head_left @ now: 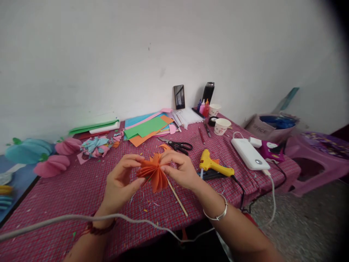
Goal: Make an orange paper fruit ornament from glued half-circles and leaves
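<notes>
Both my hands hold an orange folded paper flower (pixel 154 172) above a table covered in a red checked cloth (pixel 81 189). My left hand (pixel 120 182) pinches its left side with thumb and fingers. My right hand (pixel 181 170) pinches its right side; a silver bangle is on that wrist. A thin wooden stick (pixel 178 199) runs down and right from the flower. Whether the stick is fixed to the flower I cannot tell.
A yellow glue gun (pixel 214 165), black scissors (pixel 180 146), coloured paper sheets (pixel 147 127), paper cups (pixel 221 126), a white power bank (pixel 249 153) and pink and blue paper balls (pixel 51 164) lie around. A grey cable (pixel 81 218) crosses the near edge. A purple stool (pixel 319 160) stands right.
</notes>
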Available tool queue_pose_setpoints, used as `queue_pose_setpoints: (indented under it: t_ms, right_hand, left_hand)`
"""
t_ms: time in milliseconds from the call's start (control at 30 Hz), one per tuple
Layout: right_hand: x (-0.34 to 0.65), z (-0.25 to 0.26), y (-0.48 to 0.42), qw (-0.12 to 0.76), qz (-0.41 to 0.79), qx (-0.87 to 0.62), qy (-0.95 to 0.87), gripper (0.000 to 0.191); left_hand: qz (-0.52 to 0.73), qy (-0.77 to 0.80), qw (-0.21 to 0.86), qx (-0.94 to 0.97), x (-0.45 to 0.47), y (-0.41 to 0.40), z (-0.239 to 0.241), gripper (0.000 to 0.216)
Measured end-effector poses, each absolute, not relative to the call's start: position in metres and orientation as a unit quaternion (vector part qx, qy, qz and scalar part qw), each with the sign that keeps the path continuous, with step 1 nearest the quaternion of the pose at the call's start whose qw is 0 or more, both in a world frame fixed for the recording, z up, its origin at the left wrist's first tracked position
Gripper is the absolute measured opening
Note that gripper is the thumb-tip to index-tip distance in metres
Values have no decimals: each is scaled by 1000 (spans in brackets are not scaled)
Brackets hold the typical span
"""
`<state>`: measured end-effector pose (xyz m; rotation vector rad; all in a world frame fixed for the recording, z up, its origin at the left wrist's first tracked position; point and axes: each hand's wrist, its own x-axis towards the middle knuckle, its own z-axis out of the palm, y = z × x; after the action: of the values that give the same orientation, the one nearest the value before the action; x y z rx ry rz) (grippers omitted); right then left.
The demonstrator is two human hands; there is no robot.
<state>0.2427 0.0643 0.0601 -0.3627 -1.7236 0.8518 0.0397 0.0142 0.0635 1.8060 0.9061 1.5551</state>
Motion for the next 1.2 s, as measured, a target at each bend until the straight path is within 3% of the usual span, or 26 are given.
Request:
queue_pose_setpoints:
  t_ms: [167,333,533,800,900,1067,1200]
  right_hand:
    - [242,61,62,544,329,-149,-757,14]
    - [241,59,63,549,296,-139,-769,10]
    - [242,59,65,546,316,-167,-757,12]
    - [246,62,65,523,327,-155,-772,53]
    - [244,61,65,518,304,-188,-777,58]
    - [242,60,65,512,300,-194,-781,46]
    - [243,58,66,521,290,-159,-787,21]
  left_hand:
    - [598,426,291,613,40,19,54,29]
    - [541,438,242,676,37,21,55,4]
    - [555,426,201,686,35,21,55,7]
    - [594,442,171,651,36,21,54,4]
    - [599,442,148,651,37,20,55,5]
    - [594,456,142,647,37,18,57,3]
    - [601,455,157,638,38,17,60,4]
